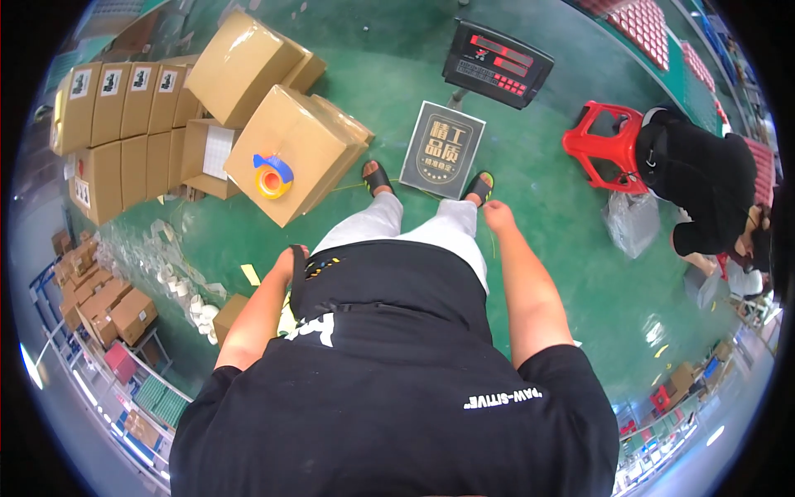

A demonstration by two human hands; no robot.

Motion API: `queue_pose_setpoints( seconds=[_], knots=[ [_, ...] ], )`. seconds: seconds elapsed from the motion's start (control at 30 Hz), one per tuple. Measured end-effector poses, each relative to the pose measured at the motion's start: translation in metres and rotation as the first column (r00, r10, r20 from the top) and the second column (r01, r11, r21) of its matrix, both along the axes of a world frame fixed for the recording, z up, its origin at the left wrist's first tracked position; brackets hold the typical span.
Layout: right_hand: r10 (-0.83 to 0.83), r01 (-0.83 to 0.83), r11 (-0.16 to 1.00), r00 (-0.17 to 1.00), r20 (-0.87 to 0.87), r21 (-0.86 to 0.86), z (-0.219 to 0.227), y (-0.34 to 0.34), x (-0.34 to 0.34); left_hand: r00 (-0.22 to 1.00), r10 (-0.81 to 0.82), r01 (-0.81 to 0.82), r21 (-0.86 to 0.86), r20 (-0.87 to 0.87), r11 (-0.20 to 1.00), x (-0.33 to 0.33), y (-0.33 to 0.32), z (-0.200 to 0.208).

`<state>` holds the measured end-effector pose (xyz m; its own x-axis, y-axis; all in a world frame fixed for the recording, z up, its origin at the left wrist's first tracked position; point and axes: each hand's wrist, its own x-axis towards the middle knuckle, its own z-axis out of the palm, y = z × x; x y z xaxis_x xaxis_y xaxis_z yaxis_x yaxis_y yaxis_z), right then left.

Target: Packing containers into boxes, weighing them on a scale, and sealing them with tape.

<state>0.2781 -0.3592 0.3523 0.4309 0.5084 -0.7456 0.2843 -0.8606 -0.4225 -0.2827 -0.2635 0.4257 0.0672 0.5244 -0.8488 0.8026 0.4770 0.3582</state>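
At the left hem of my black shirt, my left hand is closed on a dark fold of the cloth, its fingers partly hidden. My right hand hangs beside my right leg with the fingers curled in; whatever they may hold is hidden. Between my feet, in dark slippers, lies the platform of a floor scale, and its black display with red panels stands beyond. Left of my feet, a tape roll, yellow and orange with a blue part, rests on a closed carton.
Another large carton and rows of stacked cartons fill the left. An open carton holds something white. At right, a person in black bends beside a red stool and a clear plastic bag. White rolls lie lower left.
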Motion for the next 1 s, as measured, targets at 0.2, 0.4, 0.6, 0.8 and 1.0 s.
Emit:
queue_pose_setpoints(
  seconds=[0.2,0.4,0.6,0.8,1.0],
  knots=[
    [-0.016,0.016,1.0,1.0,0.008,0.02,-0.001,-0.04,-0.064,0.971,0.222,-0.23,-0.095,-0.09,0.969,-0.049,0.021,-0.014],
    [0.199,-0.2,0.977,0.98,0.017,0.08,0.037,-0.027,-0.079,0.874,0.482,-0.483,0.013,-0.065,0.876,-0.075,-0.036,-0.004],
    [0.334,-0.37,0.896,0.926,0.176,0.244,0.018,-0.049,-0.073,0.846,0.53,-0.529,0.034,-0.062,0.848,-0.107,-0.231,-0.02],
    [0.472,-0.483,0.868,0.875,0.111,0.117,-0.067,-0.187,-0.073,0.979,0.202,-0.2,-0.195,-0.009,0.96,-0.14,-0.414,-0.045],
    [0.971,-0.978,0.2,0.207,-0.12,-0.064,-0.04,-0.241,-0.134,0.724,0.686,-0.689,-0.09,-0.071,0.719,-0.206,-0.551,-0.056]
  ],
)
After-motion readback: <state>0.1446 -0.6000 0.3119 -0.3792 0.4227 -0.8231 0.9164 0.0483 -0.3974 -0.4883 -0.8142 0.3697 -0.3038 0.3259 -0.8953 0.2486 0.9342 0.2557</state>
